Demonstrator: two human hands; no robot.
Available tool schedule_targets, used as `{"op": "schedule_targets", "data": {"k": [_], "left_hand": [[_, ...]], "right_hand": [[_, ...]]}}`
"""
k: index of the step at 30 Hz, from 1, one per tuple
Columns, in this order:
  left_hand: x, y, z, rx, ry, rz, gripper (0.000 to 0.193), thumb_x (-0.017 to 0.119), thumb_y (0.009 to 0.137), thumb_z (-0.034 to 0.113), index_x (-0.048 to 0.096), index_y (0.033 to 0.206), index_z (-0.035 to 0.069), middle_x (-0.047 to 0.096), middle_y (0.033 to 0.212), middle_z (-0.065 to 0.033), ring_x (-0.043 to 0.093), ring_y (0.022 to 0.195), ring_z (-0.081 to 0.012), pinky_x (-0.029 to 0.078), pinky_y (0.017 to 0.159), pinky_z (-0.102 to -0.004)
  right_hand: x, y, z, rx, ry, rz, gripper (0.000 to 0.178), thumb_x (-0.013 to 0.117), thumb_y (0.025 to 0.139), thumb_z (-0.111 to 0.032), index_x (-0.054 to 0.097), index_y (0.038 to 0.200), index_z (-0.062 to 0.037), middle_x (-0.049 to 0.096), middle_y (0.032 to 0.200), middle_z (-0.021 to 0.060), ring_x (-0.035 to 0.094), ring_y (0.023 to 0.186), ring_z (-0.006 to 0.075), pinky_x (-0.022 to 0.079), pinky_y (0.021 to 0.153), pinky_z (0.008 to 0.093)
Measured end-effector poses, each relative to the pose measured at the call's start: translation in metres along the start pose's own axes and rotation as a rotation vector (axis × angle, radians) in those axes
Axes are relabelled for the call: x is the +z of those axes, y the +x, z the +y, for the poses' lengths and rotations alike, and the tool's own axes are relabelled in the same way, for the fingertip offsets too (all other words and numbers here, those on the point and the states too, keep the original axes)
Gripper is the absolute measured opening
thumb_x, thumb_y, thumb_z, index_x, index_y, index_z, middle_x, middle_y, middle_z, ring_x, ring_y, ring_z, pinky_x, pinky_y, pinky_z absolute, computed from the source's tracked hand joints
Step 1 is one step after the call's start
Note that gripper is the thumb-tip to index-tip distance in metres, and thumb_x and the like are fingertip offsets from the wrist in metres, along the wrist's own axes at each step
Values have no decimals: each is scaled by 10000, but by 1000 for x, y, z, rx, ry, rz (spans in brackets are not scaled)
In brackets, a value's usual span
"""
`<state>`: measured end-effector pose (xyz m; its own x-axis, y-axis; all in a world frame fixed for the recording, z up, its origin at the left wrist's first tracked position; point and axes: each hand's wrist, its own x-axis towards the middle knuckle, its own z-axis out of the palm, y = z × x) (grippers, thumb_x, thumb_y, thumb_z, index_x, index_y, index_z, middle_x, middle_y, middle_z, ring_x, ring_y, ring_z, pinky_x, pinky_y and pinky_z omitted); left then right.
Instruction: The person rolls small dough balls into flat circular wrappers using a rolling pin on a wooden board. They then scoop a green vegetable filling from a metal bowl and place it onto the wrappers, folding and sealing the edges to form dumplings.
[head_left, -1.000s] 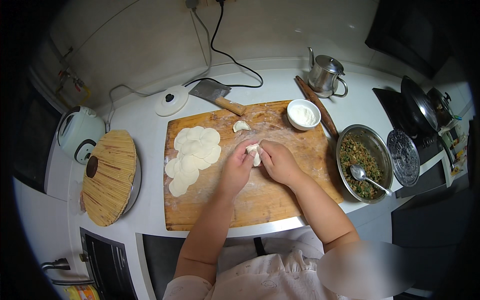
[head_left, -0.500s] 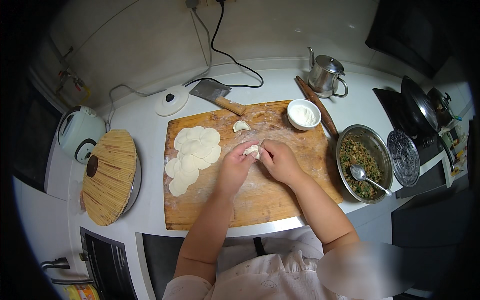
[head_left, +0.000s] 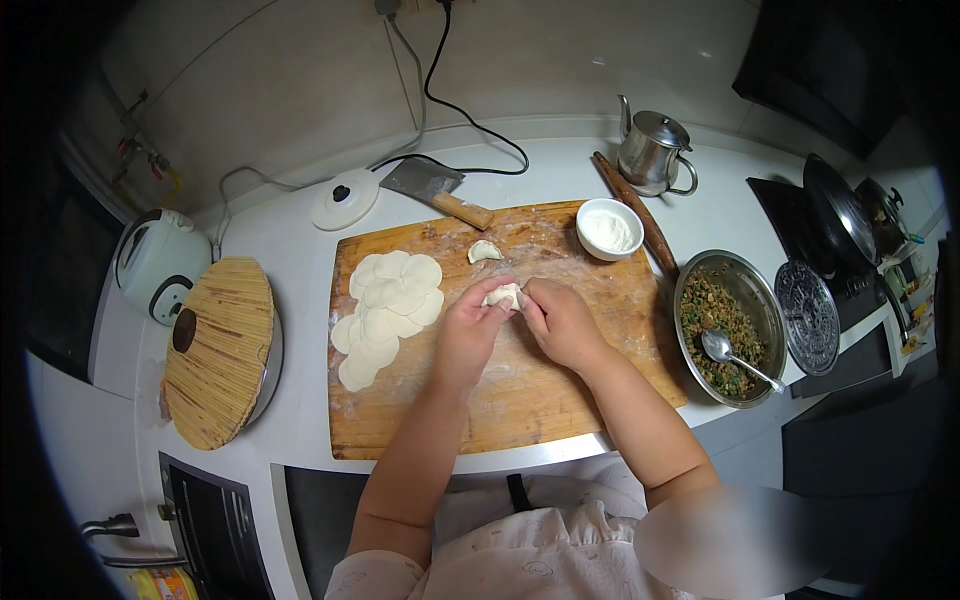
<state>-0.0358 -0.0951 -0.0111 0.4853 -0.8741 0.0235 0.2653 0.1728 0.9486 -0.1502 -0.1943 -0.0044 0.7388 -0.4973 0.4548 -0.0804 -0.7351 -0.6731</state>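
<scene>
Between my two hands is a dumpling (head_left: pixel 504 296), held over the middle of the wooden board (head_left: pixel 540 410). My left hand (head_left: pixel 474 322) is closed round its left side, the thumb on the near face. The fingers of my right hand (head_left: pixel 556 318) pinch its right end. Part of the dumpling is covered by my fingers. Just beyond my hands lies a finished-looking folded dumpling (head_left: pixel 485 251). Left of my left hand, round dough wrappers (head_left: pixel 385 300) overlap in a loose pile.
A steel bowl of chopped filling (head_left: pixel 725 300) with a spoon (head_left: pixel 740 360) stands right of the board. Behind are a white bowl of flour (head_left: pixel 608 230), a rolling pin (head_left: pixel 640 220), a cleaver (head_left: pixel 425 182) and a metal kettle (head_left: pixel 652 150). A straw-lidded pot (head_left: pixel 220 350) stands left.
My fingers have shifted slightly along the dumpling, and more of its pale dough shows between them. Both arms stay in nearly the same place.
</scene>
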Motion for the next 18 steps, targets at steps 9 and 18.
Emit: {"op": "schedule_targets", "data": {"k": [9, 18], "left_hand": [[-5, 4, -5, 53, -110, 39, 356, 489, 920, -36, 468, 1275, -35, 581, 1170, -135, 580, 1077, -202, 480, 944, -324], [2, -1, 2, 244, 145, 72, 542, 529, 882, -72, 369, 1392, 17, 570, 1199, -128, 571, 1052, -163, 470, 920, -285]], "right_hand": [[-1, 0, -3, -38, 88, -11, 126, 595, 860, -106, 548, 786, -16, 538, 700, 171, 532, 658, 366, 425, 601, 407], [-6, -1, 1, 55, 108, 58, 121, 656, 811, -116, 574, 805, -27, 568, 762, 136, 554, 689, 296, 443, 629, 375]]}}
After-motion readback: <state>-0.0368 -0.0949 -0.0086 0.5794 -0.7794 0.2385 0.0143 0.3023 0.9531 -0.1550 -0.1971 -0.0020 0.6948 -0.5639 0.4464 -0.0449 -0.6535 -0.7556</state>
